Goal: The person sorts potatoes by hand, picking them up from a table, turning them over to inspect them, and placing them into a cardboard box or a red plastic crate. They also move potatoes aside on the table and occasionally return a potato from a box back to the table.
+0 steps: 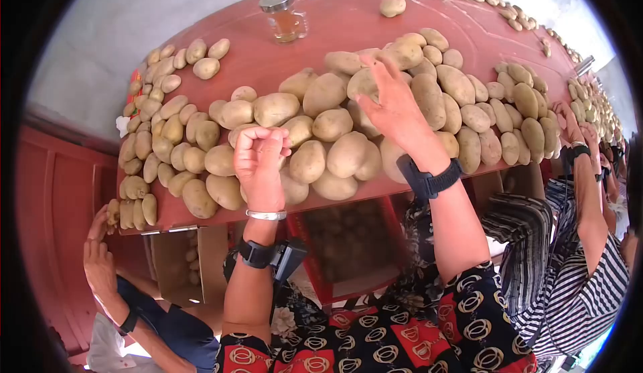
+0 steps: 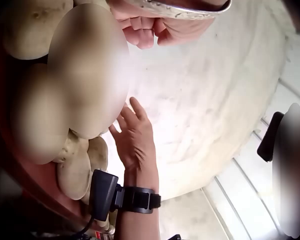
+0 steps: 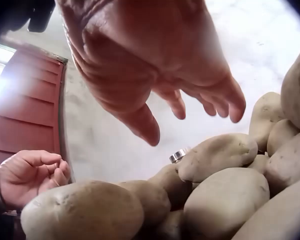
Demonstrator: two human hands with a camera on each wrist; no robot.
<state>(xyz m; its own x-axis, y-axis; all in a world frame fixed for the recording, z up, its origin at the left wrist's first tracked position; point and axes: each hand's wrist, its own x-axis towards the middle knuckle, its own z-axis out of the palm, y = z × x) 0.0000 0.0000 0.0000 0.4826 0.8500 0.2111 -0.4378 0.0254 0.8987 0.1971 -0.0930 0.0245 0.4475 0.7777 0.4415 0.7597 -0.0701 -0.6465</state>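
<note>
Many potatoes (image 1: 274,109) lie heaped along the near side of a red table (image 1: 234,31). My left hand (image 1: 261,162), with a silver bracelet, is raised over the near potatoes; its fingers are loosely curled and hold nothing visible. In the right wrist view the left hand (image 3: 32,175) shows behind a potato (image 3: 85,212), its thumb near the fingertips. Over the middle of the heap is my right hand (image 1: 395,98), fingers apart. The right wrist view shows this hand (image 3: 150,55) holding nothing, its fingers above the potatoes (image 3: 220,155) without visible contact.
A lidded glass jar (image 1: 284,21) of amber liquid stands farther back. Other people's hands (image 1: 100,266) are at both sides. Below the table edge are a cardboard box (image 1: 211,259) and a red-framed crate. A black-strapped hand (image 2: 135,140) is in the left wrist view.
</note>
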